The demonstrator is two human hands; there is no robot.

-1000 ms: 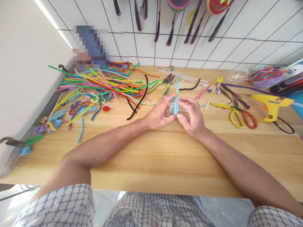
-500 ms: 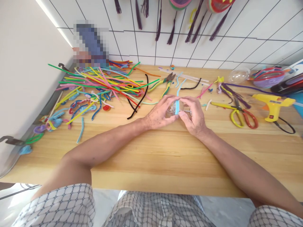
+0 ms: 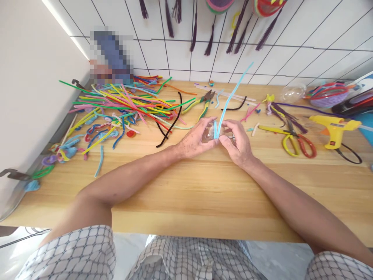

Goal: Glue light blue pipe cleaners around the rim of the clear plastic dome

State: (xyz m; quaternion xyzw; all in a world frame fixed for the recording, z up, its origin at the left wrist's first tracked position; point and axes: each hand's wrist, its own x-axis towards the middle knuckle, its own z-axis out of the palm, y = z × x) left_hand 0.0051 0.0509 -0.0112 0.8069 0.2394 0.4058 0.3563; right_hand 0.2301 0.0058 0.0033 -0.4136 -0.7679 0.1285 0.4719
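The person's checked shirt (image 3: pixel 186 258) is nearest, at the front edge of the wooden table (image 3: pixel 186 194). Farther in, both hands hold a clear plastic ball (image 3: pixel 209 133) between them, above the middle of the table. The left hand (image 3: pixel 192 139) is half open, its thumb and fingers curved around the ball's left side. The right hand (image 3: pixel 239 142) is curled more closely, thumb and fingertips pinching a light-blue pipe cleaner (image 3: pixel 234 91) against the ball; its long free end slants up and to the right. A light-blue band (image 3: pixel 215 129) crosses the ball beside it.

Off to the right lie scissors (image 3: pixel 293 136) with one yellow and one red handle, and a yellow glue gun (image 3: pixel 332 128). Beyond the hands, green-and-yellow pliers (image 3: pixel 205 104) lie near a heap of multicoloured pipe cleaners (image 3: pixel 134 102). Farthest, dark tassels (image 3: pixel 194 33) hang before the white tiled wall (image 3: pixel 163 56).
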